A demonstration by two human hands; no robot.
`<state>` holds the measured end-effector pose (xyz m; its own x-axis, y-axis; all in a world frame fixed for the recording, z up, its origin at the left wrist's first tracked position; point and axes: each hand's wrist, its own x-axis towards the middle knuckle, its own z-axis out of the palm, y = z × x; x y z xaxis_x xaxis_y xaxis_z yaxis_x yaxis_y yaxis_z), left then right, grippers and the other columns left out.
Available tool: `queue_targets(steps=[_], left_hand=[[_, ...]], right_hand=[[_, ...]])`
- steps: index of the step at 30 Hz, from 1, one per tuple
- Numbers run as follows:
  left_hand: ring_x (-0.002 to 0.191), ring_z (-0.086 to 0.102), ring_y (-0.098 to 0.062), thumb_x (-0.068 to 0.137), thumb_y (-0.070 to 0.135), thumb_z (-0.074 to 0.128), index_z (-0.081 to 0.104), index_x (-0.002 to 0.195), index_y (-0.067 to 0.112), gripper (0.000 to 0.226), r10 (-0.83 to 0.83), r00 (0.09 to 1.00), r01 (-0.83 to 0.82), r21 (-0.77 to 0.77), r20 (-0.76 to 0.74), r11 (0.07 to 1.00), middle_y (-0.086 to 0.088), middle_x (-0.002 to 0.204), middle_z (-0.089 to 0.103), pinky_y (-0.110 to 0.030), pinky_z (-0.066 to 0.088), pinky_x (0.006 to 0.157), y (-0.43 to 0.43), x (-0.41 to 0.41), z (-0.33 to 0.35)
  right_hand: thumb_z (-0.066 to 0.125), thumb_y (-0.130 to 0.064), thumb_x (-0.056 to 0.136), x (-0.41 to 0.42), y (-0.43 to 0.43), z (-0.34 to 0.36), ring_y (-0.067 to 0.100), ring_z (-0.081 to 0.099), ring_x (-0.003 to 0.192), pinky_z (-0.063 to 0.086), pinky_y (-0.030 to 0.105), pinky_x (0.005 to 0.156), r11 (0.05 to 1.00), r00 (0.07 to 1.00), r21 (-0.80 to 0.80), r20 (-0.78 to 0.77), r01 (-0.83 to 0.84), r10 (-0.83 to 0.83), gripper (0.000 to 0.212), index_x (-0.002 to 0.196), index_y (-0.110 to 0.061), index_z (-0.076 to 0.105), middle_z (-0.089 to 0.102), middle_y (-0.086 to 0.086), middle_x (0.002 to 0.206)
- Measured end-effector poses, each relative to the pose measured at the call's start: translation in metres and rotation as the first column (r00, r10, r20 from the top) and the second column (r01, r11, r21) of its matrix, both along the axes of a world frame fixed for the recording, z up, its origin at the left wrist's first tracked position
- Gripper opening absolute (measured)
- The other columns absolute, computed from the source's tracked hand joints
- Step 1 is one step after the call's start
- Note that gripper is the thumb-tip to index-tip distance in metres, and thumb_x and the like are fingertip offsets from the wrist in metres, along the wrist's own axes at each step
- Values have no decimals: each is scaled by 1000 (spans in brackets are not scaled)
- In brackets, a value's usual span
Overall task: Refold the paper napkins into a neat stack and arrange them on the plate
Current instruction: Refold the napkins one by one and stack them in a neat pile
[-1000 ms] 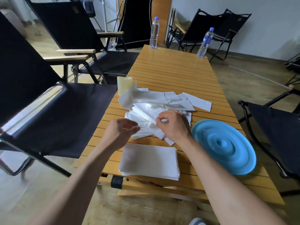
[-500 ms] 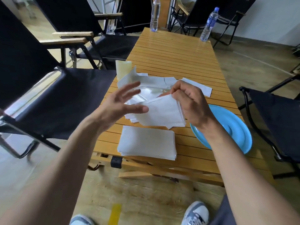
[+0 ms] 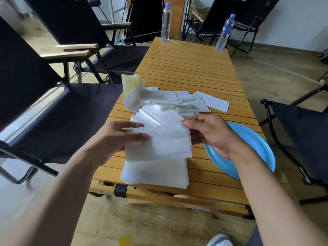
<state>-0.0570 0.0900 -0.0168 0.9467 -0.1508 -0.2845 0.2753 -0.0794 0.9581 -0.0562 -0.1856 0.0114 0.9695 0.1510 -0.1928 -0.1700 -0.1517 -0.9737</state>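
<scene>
I hold one white paper napkin (image 3: 160,142) in the air above the table. My right hand (image 3: 210,134) pinches its upper right corner. My left hand (image 3: 115,139) takes its left edge between thumb and straight fingers. Below it, at the table's near edge, lies a flat stack of folded napkins (image 3: 154,172). Behind it a loose heap of napkins (image 3: 159,116) lies partly under clear plastic wrap (image 3: 142,98). The blue plate (image 3: 248,150) sits upside down on the right, partly hidden by my right hand and forearm.
The wooden slat table (image 3: 188,68) carries two water bottles (image 3: 166,22) (image 3: 225,31) at its far end. One more napkin (image 3: 215,103) lies to the right of the heap. Black folding chairs stand at left (image 3: 53,107) and right (image 3: 301,132).
The napkin has been lifted off the heap and spread between both hands. My left hand, open beside it half a second ago, now holds its left edge.
</scene>
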Motion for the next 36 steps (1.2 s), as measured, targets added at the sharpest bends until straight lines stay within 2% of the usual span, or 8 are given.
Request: queue_targets(steps=[4, 8, 12, 21, 25, 29, 31, 36], left_hand=[[74, 72, -23, 44, 34, 93, 74, 107, 11, 69, 168, 983, -172, -47, -79, 984, -11, 92, 78, -27, 61, 63, 6, -15, -18], [68, 69, -17, 47, 22, 98, 72, 112, 11, 71, 118, 981, -140, -143, -152, 980, -10, 90, 75, -23, 57, 60, 4, -16, -17], [81, 77, -20, 53, 24, 94, 69, 112, 13, 64, 63, 993, -69, -53, -103, 996, -8, 92, 79, -20, 55, 56, -6, -12, -6], [78, 77, -18, 68, 21, 86, 76, 93, 7, 30, 229, 972, -228, -20, 62, 973, -7, 84, 79, -18, 55, 54, -5, -8, -2], [77, 77, -17, 70, 18, 85, 76, 92, 9, 25, 281, 950, -282, -18, 132, 959, -6, 83, 79, -24, 57, 61, 1, -5, -1], [88, 75, -22, 86, 10, 75, 73, 95, 17, 11, 422, 900, -423, -15, 113, 906, -8, 94, 78, -32, 58, 77, 12, 4, -8], [94, 72, -23, 93, 8, 66, 71, 92, 21, 14, 490, 866, -489, -34, 105, 872, -7, 101, 74, -31, 57, 74, 16, 7, -9], [107, 61, -26, 93, 11, 57, 70, 80, 26, 24, 600, 783, -576, -172, 164, 799, 1, 106, 60, -29, 59, 65, 20, 7, -1]], right_hand=[[74, -16, 87, 1, -1, -2, 24, 71, 84, 61, 31, 68, 987, 983, 101, -148, 122, -106, 25, 108, -1, 75, 76, 17, 102], [74, -17, 85, 3, 0, -1, 21, 70, 75, 55, 26, 59, 951, 959, 163, -157, 263, -238, 19, 101, -5, 76, 77, 11, 91], [77, -21, 84, 7, -2, 1, 19, 69, 78, 53, 30, 65, 894, 919, 216, -113, 393, -377, 19, 99, -10, 77, 77, 8, 91], [76, -26, 76, 10, -7, 4, 22, 73, 93, 61, 34, 75, 839, 953, 455, -187, 300, -239, 46, 118, -6, 70, 76, 11, 109], [76, -20, 83, 17, -10, -1, 19, 75, 91, 60, 30, 66, 787, 932, 499, -202, 363, -301, 39, 120, -7, 71, 76, 10, 110], [66, -12, 95, 35, -7, -23, 20, 75, 92, 60, 29, 64, 630, 833, 559, -243, 539, -497, 23, 116, -5, 69, 76, 11, 109], [66, -12, 95, 43, -4, -41, 20, 74, 89, 61, 30, 65, 615, 780, 494, -266, 615, -566, 15, 108, -6, 70, 75, 13, 107], [71, -28, 93, 54, -1, -71, 27, 70, 101, 58, 48, 91, 733, 732, 34, -98, 680, -674, 11, 91, -18, 71, 74, 7, 103]])
